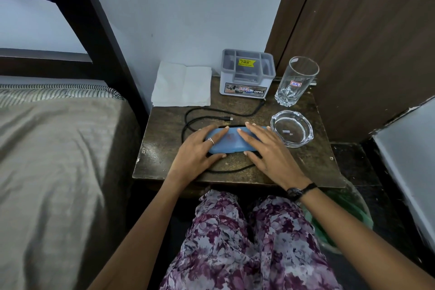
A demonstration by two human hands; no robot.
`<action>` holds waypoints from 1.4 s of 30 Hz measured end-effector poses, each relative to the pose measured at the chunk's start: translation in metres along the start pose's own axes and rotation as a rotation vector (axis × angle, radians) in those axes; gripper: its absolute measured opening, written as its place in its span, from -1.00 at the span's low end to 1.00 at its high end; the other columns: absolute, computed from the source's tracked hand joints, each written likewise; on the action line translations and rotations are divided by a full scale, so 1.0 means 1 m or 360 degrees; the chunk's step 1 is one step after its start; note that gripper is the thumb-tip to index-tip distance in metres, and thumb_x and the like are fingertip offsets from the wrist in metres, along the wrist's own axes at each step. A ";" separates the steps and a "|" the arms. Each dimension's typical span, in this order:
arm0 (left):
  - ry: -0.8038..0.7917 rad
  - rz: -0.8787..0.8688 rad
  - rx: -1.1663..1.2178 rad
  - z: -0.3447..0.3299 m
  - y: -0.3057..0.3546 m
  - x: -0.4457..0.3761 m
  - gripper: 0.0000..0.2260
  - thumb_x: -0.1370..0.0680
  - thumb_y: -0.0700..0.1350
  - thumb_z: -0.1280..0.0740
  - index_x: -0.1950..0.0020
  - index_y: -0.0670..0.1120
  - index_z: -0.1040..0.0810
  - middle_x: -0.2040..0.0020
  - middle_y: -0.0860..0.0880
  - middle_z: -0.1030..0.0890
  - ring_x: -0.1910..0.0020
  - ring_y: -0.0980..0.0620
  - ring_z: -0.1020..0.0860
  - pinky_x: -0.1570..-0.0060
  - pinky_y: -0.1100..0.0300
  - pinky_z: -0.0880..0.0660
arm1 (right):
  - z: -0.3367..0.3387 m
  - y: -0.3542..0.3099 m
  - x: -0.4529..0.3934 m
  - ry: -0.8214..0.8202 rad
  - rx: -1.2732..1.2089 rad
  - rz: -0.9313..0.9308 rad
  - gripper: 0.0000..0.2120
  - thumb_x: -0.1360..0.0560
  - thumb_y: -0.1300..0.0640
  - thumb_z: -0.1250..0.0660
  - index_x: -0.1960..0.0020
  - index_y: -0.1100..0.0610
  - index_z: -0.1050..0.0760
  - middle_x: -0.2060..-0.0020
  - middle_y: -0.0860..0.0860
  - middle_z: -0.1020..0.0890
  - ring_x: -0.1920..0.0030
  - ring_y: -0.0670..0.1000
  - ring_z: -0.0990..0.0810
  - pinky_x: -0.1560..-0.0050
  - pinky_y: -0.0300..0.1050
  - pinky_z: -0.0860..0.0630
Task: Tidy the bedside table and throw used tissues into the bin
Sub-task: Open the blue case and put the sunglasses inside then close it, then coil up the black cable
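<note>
Left hand (196,148) and right hand (266,148), fingers flat, press opposite ends of the blue case (231,141), its long axis left-right across the surface (306,165).

We see a light blue case (231,141) on a dark brown, mottled table (306,158), with a black cable (200,117) looped beside it. The tissues (182,86) are white, the organiser (247,75) grey and white with a yellow sticker (247,62), and the glass (296,80) and ashtray (292,128) are clear. Our trousers (247,242) carry a purple and grey floral print, the bedsheet (58,148) is olive-brown with a striped edge, and the bin (348,209) is green
</note>
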State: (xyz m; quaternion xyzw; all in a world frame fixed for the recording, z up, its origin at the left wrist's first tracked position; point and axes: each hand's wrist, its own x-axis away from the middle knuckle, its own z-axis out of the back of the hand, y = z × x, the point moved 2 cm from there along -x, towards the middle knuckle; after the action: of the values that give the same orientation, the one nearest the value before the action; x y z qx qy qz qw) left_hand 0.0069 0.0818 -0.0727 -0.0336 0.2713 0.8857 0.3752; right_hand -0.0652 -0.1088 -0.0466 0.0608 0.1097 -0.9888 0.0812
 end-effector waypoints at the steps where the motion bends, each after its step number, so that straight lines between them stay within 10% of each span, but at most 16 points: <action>1: 0.0022 -0.0010 -0.0001 0.001 0.002 0.001 -0.48 -0.49 0.17 -0.18 -0.44 0.05 -0.28 -0.32 -0.17 -0.46 -0.26 -0.16 -0.48 -0.20 -0.02 -0.46 | 0.005 0.002 -0.003 -0.0055 -0.0009 -0.0018 -0.44 -0.52 0.10 -0.30 -0.47 0.03 -0.19 -0.45 0.08 -0.30 -0.44 0.08 -0.25 -0.49 0.05 -0.09; 14: 0.1181 0.0869 0.0494 0.041 -0.017 0.039 -0.47 -0.47 -0.17 -0.41 -0.42 -0.07 -0.36 -0.26 -0.15 -0.42 -0.25 -0.05 -0.44 -0.22 0.33 -0.34 | 0.030 -0.065 -0.080 0.0206 -0.0285 -0.0002 -0.63 -0.52 0.16 -0.28 -0.32 0.10 -0.42 -0.29 0.05 -0.48 -0.30 0.05 -0.41 -0.32 -0.05 -0.30; 30: 0.0775 0.1164 -0.0032 0.028 -0.028 0.030 -0.46 -0.44 0.05 -0.39 -0.36 -0.06 -0.32 -0.20 -0.18 -0.41 -0.11 -0.17 -0.45 -0.09 -0.08 -0.45 | -0.011 -0.068 -0.067 0.0049 -0.0369 -0.0110 -0.74 -0.53 0.14 -0.27 -0.21 0.07 -0.50 -0.17 -0.02 -0.54 -0.16 0.00 -0.50 -0.12 -0.12 -0.43; 37: 0.0819 0.0427 -0.0513 0.018 -0.016 0.031 -0.64 -0.51 -0.02 -0.24 -0.27 -0.11 -0.41 -0.27 -0.19 -0.45 -0.34 -0.09 -0.27 -0.39 -0.02 -0.11 | 0.002 -0.036 -0.054 0.0243 -0.0241 -0.0319 -0.79 -0.53 0.18 -0.25 -0.14 0.09 -0.54 -0.01 0.02 -0.61 -0.04 0.05 -0.52 -0.03 -0.06 -0.45; 42: 0.0604 0.0363 -0.0746 0.015 -0.003 -0.005 -0.72 -0.47 -0.14 -0.27 -0.17 -0.08 -0.54 -0.05 -0.02 -0.61 -0.23 -0.03 -0.41 -0.26 -0.05 -0.27 | 0.013 -0.018 -0.042 0.0217 -0.0233 -0.0445 -0.80 -0.52 0.19 -0.27 -0.12 0.08 -0.55 0.03 0.00 -0.63 -0.03 0.02 -0.56 0.00 -0.15 -0.46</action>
State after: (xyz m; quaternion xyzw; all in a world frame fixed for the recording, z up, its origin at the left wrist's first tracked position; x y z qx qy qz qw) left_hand 0.0142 0.0879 -0.0599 -0.2530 0.1270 0.9384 0.1983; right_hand -0.0281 -0.0883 -0.0245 0.1059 0.1940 -0.9734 -0.0604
